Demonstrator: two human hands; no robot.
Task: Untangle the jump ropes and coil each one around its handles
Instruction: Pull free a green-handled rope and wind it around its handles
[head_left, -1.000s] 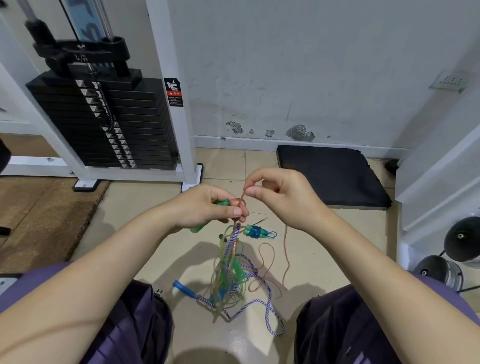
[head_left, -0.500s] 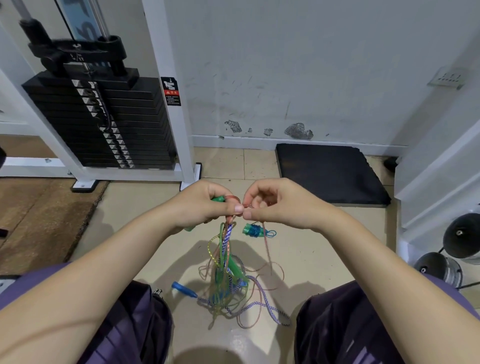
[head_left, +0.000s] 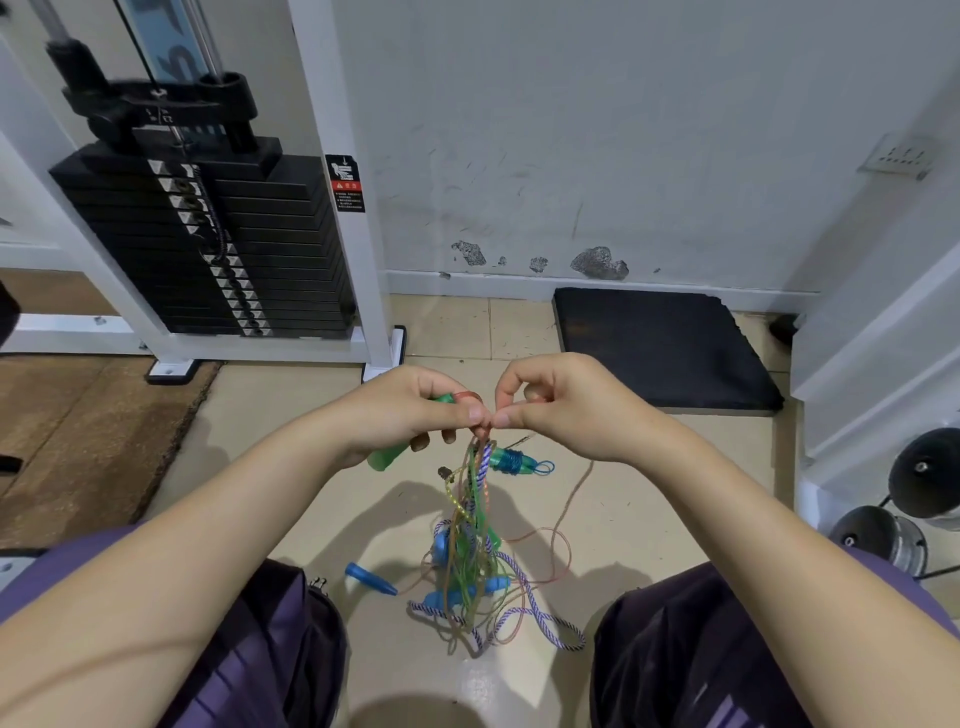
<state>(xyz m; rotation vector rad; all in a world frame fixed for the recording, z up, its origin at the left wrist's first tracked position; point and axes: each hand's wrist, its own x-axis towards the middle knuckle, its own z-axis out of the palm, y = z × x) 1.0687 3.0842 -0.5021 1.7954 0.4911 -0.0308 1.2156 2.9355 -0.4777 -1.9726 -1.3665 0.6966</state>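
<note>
The left hand grips a green handle while the right hand pinches a thin pinkish rope beside it; the tangle hangs below, so feed loops slowly.

Around the translucent green plastic handle, a tangle hangs below it of blue-and-white striped braided rope, clear pinkish-orange thin cord and yellow-green glittery cord, with solid blue plastic handles below and a teal handle just right
</note>
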